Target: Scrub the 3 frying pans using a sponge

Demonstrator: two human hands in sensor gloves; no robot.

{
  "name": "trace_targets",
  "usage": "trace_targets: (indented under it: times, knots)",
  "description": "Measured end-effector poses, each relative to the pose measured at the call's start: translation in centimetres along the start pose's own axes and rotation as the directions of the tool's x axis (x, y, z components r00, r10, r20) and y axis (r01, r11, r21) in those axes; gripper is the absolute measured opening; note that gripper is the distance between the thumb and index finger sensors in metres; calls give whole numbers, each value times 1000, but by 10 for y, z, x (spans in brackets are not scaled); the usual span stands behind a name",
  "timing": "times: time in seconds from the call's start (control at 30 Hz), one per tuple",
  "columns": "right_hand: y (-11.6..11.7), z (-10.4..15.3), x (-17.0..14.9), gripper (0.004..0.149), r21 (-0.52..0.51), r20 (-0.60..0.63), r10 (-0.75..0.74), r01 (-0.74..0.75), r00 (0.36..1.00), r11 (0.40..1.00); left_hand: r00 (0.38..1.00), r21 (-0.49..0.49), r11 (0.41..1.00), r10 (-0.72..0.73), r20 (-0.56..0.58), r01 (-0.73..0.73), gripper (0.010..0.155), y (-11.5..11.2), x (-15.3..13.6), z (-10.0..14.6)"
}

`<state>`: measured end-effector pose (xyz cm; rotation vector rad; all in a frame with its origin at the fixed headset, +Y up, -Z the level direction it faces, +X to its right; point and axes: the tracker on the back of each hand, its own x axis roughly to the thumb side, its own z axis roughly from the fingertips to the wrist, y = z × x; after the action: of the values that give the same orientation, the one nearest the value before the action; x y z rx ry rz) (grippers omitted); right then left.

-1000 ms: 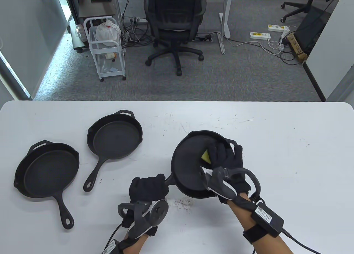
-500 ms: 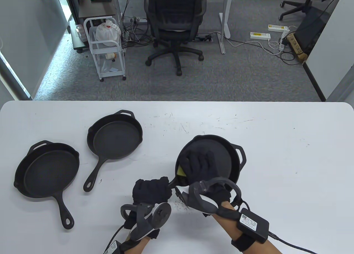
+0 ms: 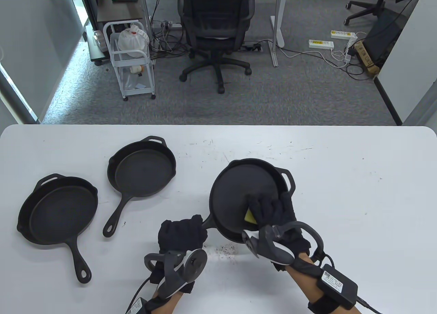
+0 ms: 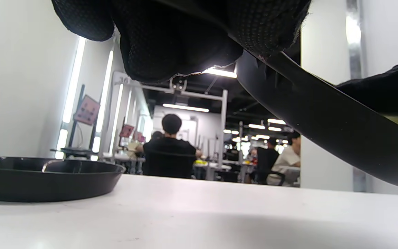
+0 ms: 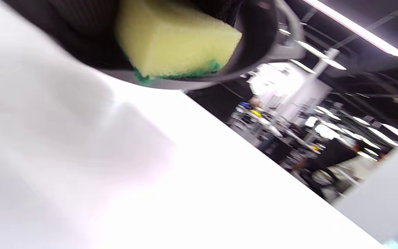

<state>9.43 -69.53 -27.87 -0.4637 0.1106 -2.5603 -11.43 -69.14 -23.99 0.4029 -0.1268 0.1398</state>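
Note:
Three black cast-iron frying pans are on the white table. One pan [image 3: 59, 209] lies at the left and a second pan [image 3: 143, 170] sits behind it to the right. My left hand [image 3: 182, 233] grips the handle of the third pan [image 3: 239, 187], which is tilted up off the table; its underside [image 4: 323, 121] shows in the left wrist view. My right hand [image 3: 273, 209] presses a yellow sponge [image 3: 250, 217] with a green scouring face [image 5: 174, 38] against the pan's near right inner surface, fingers curled over it.
Dark crumbs [image 3: 225, 250] lie on the table [image 3: 358, 208] between my hands. An office chair [image 3: 216, 30] and a white wire cart [image 3: 131, 61] stand on the carpet beyond the far edge. A cable [image 3: 367, 305] trails from my right wrist.
My right hand swept the sponge from the pan's far right side to its near left by the handle, then back to the near right. The held pan shifted and tilted slightly.

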Motion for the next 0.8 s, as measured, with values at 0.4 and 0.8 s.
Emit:
trace_targets:
  times: [0.4, 0.8]
  knots:
    - [-24, -30, -1, 81, -92, -141, -160, 148, 977, 985, 994, 2, 999, -46, 104, 46, 56, -1, 16, 8]
    - [16, -10, -19, 83, 0, -66, -29, 29, 997, 1000, 992, 90, 989, -119, 34, 115, 56, 4, 8, 5]
